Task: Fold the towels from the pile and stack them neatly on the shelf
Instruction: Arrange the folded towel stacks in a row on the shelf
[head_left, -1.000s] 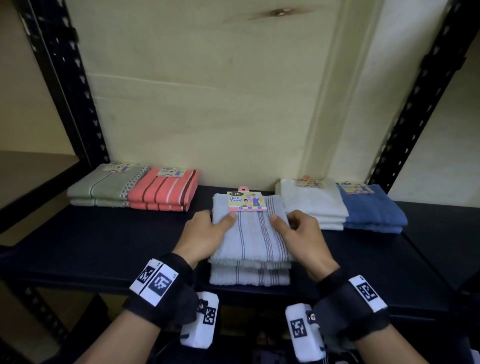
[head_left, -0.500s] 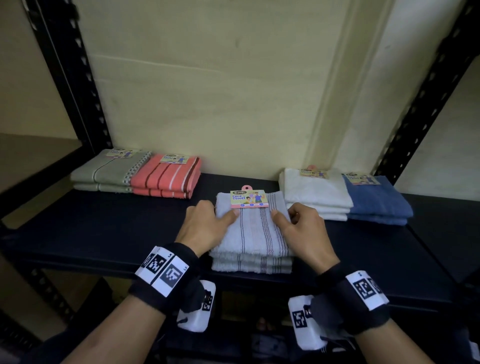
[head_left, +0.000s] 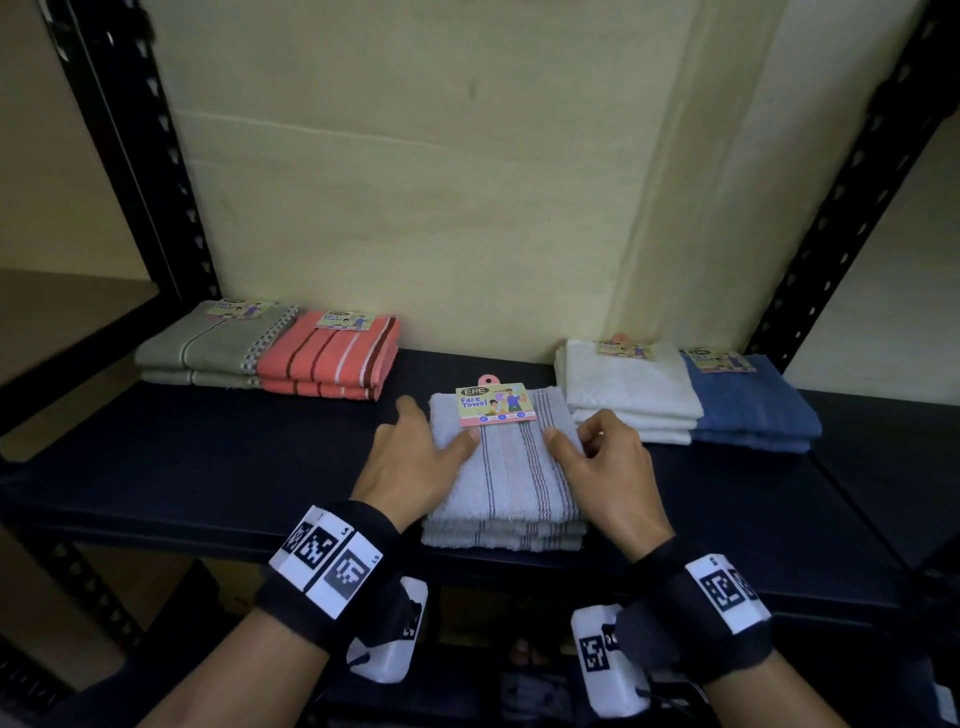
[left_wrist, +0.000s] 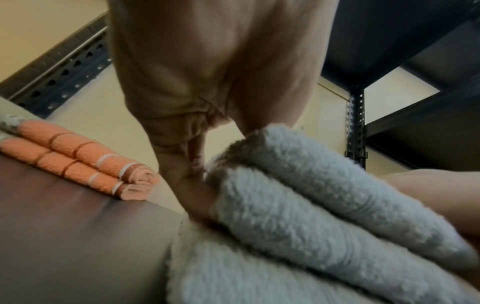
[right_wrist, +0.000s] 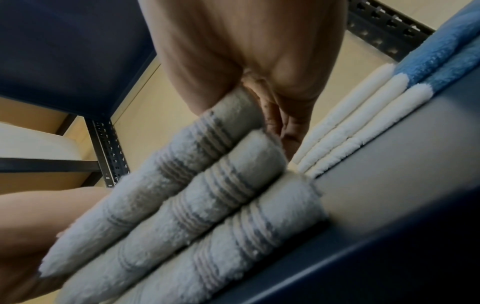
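A stack of three folded grey striped towels (head_left: 506, 478) lies at the front middle of the dark shelf (head_left: 208, 467); the top one carries a "Face Towel" label (head_left: 496, 405). My left hand (head_left: 415, 457) grips the stack's left edge, thumb on top and fingers down the side. My right hand (head_left: 602, 457) grips the right edge the same way. In the left wrist view my left hand's fingers (left_wrist: 192, 185) run down against the grey towel (left_wrist: 298, 205). In the right wrist view my right hand's fingers (right_wrist: 280, 123) sit at the end of the grey towels (right_wrist: 197, 195).
An olive towel stack (head_left: 208, 343) and a coral striped stack (head_left: 327, 353) sit at the back left. A white stack (head_left: 623, 384) and a blue stack (head_left: 748, 400) sit at the back right, close to my right hand. Black perforated posts (head_left: 130, 156) frame the shelf.
The top grey towel has come down flat onto the ones below and now lines up with them. Both hands stayed on its sides and moved slightly toward the wall.
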